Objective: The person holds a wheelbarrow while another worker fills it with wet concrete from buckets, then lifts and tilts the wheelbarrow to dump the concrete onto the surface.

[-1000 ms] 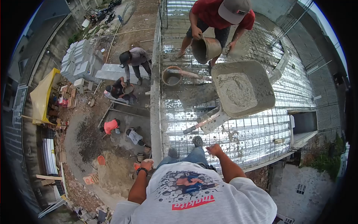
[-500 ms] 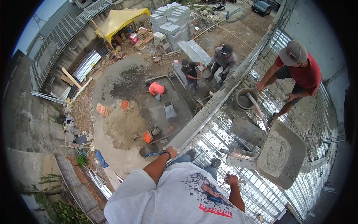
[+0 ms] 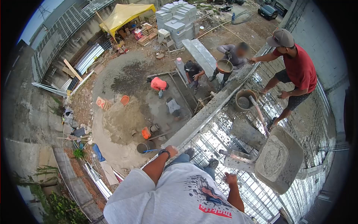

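Note:
My left hand (image 3: pixel 172 151), with a dark watch at its wrist, is beside my left thigh, by the concrete wall top (image 3: pixel 201 123). Its fingers are curled in, with nothing seen in them. Lower right, my right hand (image 3: pixel 231 179) hangs over the wire mesh, fingers loosely bent and apart, holding nothing. Ahead of it stands a wheelbarrow (image 3: pixel 274 158) with wet grey mix inside. Near its handles sits a bucket (image 3: pixel 244 100). A person in a red shirt (image 3: pixel 300 67) reaches over the wall towards a bucket (image 3: pixel 224 66) raised by a person below.
Reinforcing mesh (image 3: pixel 212 136) over shiny metal decking lies under my feet. Beyond the wall there is a drop to the ground, where several people work near a sand pile (image 3: pixel 125 121). Grey blocks (image 3: pixel 175 22) and a yellow canopy (image 3: pixel 125 15) stand farther off.
The view has swung left. The person in red has set down a bucket and now stretches an arm over the wall. The bucket below has been lifted higher. My hands remain beside my body.

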